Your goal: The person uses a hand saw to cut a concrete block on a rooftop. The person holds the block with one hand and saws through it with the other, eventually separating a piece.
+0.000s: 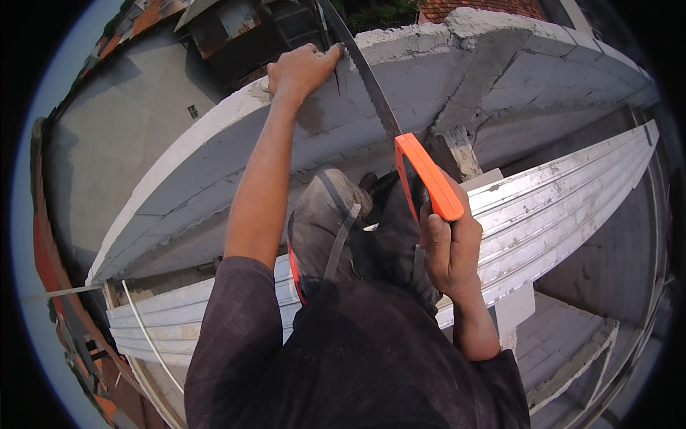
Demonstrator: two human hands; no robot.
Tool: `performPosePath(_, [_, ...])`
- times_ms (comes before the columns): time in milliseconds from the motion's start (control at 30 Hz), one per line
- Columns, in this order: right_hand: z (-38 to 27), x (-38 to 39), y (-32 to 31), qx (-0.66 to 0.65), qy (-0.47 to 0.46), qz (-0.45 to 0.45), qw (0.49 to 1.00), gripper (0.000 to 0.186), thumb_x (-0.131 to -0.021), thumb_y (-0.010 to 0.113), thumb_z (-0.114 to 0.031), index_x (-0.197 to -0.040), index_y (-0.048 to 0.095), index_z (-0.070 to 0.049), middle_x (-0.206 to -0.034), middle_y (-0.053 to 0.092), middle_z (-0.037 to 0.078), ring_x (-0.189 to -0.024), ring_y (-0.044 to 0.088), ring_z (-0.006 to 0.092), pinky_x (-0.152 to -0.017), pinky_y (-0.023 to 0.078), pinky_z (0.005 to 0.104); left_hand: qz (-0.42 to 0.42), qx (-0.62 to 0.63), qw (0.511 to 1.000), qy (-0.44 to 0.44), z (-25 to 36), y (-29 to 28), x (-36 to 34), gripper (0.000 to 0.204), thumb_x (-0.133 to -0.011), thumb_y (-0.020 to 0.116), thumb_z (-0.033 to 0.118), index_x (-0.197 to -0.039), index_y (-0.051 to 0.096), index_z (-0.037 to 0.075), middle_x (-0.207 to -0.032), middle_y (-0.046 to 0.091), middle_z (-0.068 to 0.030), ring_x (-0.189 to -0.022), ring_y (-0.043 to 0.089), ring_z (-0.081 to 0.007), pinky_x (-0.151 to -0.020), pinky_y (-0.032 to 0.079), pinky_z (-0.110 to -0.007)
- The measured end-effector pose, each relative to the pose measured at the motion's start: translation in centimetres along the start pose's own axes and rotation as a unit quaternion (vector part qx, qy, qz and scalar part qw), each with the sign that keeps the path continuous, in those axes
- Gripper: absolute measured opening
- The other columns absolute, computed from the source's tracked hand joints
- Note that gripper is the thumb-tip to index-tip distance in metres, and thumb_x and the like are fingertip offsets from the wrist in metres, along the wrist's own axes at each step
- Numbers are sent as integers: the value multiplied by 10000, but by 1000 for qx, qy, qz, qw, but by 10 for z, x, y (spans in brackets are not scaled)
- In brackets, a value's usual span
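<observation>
My right hand [450,250] grips the orange handle [427,171] of a long handsaw [371,86], whose blade reaches up to the top edge of a pale block wall [522,79]. My left hand [300,71] holds the wall's rough top, just left of the blade, with its fingers bent over the edge. A thin dark cut line runs down the wall face below that hand's thumb. My dusty dark-trousered legs [329,214] are beneath me, against the wall's lower part.
A ribbed metal plank [564,186] crosses beneath me, with a pale rod [143,329] at left. Lower right is a block structure [572,357] at a lower level. Beyond the wall are a grey rendered wall [121,171] and tiled roofs [464,11]. A cracked mortar column [457,150] joins the wall.
</observation>
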State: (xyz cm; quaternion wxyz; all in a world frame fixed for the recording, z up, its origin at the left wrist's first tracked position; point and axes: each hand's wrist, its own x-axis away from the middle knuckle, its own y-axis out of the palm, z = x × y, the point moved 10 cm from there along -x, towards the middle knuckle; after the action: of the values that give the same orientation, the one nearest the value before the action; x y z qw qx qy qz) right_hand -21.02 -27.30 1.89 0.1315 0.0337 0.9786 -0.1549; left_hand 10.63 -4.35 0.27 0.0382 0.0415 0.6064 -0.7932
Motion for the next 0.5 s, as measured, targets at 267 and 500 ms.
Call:
performPosePath(267, [0,-50,16,-2,100,-23,995,452,-1111,546,-155,-1513,515,50,-1314,690,265,-1144,722,393,-973,550,407,-7,9,1000,-6,-1,-1,0,758,-956,453,709,-1360,752,143,-1303,764,-202,-1285,689,-386,-1139,429,-535])
performPosePath(500, [-13,13,0,83,14,-3,996,409,-1145,486,-218,-1426,558,70,-988,639,118,-787,599,185,-725,481,302,11,20,1000,-3,-3,1,1,759,-949,484,727,-1330,774,138,-1248,785,-192,-1248,704,-367,-1106,424,-520])
